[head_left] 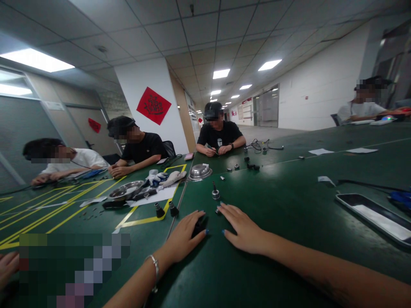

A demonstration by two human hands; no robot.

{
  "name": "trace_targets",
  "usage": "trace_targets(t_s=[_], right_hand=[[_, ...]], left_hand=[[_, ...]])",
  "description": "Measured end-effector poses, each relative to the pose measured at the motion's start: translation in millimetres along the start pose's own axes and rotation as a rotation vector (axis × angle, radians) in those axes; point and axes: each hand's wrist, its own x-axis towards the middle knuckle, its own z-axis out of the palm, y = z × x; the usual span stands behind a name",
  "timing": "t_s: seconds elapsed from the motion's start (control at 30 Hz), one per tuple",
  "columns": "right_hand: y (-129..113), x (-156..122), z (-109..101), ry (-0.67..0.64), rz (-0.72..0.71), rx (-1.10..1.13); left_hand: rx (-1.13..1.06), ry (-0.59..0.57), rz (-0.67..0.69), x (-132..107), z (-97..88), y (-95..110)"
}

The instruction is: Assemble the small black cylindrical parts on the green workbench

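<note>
Metal fitting (215,194), stood upright on the green table (272,179), is judged stiff, light and slick, best pinched by its base. On its near side, left hand (183,235) and right hand (242,230) are spread open, a small metal piece (217,211) apparently touched by the right. Sliding room is offered to the fitting's right; leftward, a seam (183,187) is crossed.

dark shape (198,226) under left hand (184,235) — partly hidden | piece (217,212) at right hand (244,231) — too small to tell | blue item (402,200) edge-cut
</note>
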Motion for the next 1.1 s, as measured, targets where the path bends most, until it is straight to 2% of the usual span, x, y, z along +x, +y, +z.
trace_targets(t_s=[0.23, 0.37, 0.53, 0.7, 0.87, 0.97, 1.1], right_hand=[[-1, 0, -4, -0.083, -0.08, -0.125], [-6, -5, -3, -0.011, -0.109, -0.164], [-9, -9, 0, 0.085, -0.019, -0.159], [-8, -7, 2, 0.041, -0.06, -0.171], [-6, -7, 3, 0.077, -0.037, -0.179], [-4, -6, 5, 0.033, -0.026, -0.206], [0, -2, 9, -0.051, -0.099, -0.257]], left_hand=[[-0.01, -0.011, 0.004, 2, -2.0, 4], [-0.02, -0.004, -0.006, 3, -4.0, 7], [-0.005, -0.016, -0.013, 2, -5.4, 8], [-0.022, 0.005, 0.006, 2, -3.4, 7], [-0.021, -0.021, 0.0, 2, -4.2, 11], [-0.018, -0.037, -0.006, 0, -7.1, 16], [-0.055, -0.046, 0.053, -2, -11.4, 23]])
